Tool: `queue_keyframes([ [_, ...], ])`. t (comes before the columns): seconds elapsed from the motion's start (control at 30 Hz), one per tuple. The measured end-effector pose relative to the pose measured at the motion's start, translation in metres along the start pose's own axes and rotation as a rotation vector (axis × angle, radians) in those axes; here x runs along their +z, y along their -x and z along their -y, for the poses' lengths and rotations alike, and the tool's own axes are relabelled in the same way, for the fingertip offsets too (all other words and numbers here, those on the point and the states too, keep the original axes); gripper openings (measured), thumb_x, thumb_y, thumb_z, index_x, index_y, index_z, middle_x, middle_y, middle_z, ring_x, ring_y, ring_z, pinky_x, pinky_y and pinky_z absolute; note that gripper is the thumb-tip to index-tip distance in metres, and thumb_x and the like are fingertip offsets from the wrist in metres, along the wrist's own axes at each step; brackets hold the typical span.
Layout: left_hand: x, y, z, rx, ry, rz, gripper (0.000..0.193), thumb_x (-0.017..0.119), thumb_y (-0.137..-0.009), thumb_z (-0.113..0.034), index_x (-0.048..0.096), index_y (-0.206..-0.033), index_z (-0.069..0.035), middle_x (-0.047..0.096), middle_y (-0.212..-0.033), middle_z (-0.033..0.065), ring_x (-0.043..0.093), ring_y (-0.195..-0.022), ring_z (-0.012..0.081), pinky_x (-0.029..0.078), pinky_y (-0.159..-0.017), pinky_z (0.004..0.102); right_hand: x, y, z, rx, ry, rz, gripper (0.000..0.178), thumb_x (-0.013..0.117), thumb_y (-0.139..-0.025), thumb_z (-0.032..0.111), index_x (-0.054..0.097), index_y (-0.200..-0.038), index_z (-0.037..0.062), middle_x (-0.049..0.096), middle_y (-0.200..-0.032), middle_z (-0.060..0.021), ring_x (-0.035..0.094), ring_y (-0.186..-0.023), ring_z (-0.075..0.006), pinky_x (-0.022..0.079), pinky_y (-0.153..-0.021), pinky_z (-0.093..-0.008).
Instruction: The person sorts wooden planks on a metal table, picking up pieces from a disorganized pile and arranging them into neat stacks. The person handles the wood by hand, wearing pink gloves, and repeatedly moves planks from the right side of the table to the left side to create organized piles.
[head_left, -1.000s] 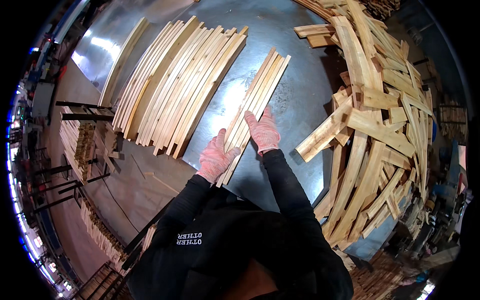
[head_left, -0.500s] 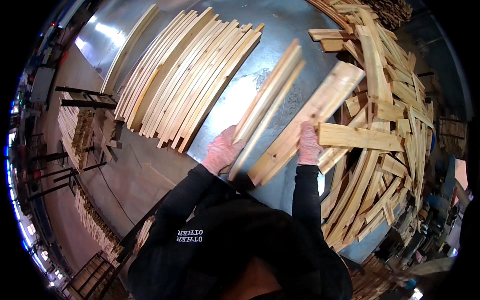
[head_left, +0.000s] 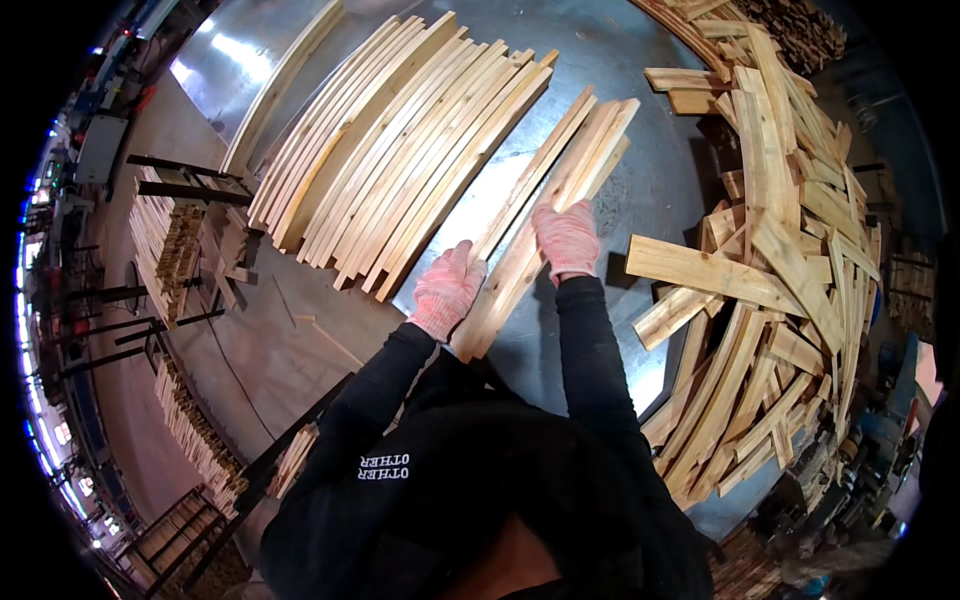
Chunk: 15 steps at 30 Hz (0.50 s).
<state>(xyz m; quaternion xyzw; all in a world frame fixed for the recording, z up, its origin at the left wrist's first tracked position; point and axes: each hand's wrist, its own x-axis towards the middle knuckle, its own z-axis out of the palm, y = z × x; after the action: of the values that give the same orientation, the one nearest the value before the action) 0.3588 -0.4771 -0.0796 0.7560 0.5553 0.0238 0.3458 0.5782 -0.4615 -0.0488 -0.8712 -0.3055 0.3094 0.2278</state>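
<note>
Your left hand [head_left: 447, 294] curls round the narrow strip [head_left: 533, 173], your right hand [head_left: 569, 241] closes over the boards [head_left: 503, 298] beside it, above the tabletop [head_left: 655, 190]; uneven grip might splay the pieces.

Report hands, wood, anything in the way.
Left hand at near end of narrow wooden strip. Right hand on wooden plank alongside. Jumbled plank pile off to right.
</note>
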Motion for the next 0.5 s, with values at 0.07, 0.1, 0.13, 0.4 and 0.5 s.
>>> queue_keyframes([
  [0.07,-0.005,0.009,-0.011,0.039,0.084,0.026,0.082,0.061,-0.092,-0.054,0.037,-0.151,-0.002,0.054,-0.139,0.026,0.056,-0.123,0.0413,0.044,-0.103,0.0481,0.008,-0.008,-0.003,0.063,0.044,0.01,0.07,0.065,-0.087,0.036,0.044,-0.132,-0.0132,0.057,-0.131,-0.0349,0.061,-0.118,-0.0454,0.049,-0.102,-0.0463],
  [0.1,-0.019,0.017,-0.031,-0.016,-0.024,0.121,0.1,0.065,-0.087,-0.061,0.027,-0.154,0.003,0.049,-0.143,0.0293,0.055,-0.124,0.0427,0.044,-0.104,0.048,0.013,-0.01,-0.002,0.041,0.044,0.0,0.069,0.065,-0.087,0.036,0.044,-0.132,-0.0128,0.058,-0.13,-0.0347,0.061,-0.118,-0.0454,0.049,-0.102,-0.0462],
  [0.13,-0.014,0.021,-0.034,0.021,-0.089,0.114,0.106,0.068,-0.084,-0.061,0.022,-0.156,0.002,0.047,-0.144,0.0289,0.055,-0.124,0.0428,0.045,-0.104,0.048,0.016,-0.009,-0.004,0.022,0.054,-0.008,0.069,0.065,-0.087,0.036,0.044,-0.131,-0.0124,0.058,-0.13,-0.0346,0.061,-0.118,-0.0454,0.049,-0.102,-0.0461],
  [0.4,-0.01,0.02,-0.051,-0.226,-0.19,0.153,0.108,0.074,-0.079,-0.04,0.011,-0.16,-0.005,0.054,-0.133,0.0253,0.059,-0.118,0.0402,0.048,-0.1,0.0481,0.005,-0.011,-0.016,-0.231,0.11,0.22,0.079,0.056,-0.096,0.052,0.04,-0.143,-0.008,0.05,-0.137,-0.0347,0.053,-0.125,-0.0484,0.043,-0.106,-0.0499],
  [0.5,-0.02,0.019,-0.044,-0.252,-0.119,0.182,0.111,0.074,-0.077,-0.043,0.01,-0.161,-0.007,0.051,-0.14,0.0244,0.059,-0.12,0.0378,0.049,-0.101,0.0456,0.015,-0.013,-0.013,-0.266,0.057,-0.278,0.081,0.056,-0.095,0.053,0.037,-0.146,-0.0071,0.045,-0.143,-0.0341,0.05,-0.128,-0.0492,0.041,-0.109,-0.0492],
])
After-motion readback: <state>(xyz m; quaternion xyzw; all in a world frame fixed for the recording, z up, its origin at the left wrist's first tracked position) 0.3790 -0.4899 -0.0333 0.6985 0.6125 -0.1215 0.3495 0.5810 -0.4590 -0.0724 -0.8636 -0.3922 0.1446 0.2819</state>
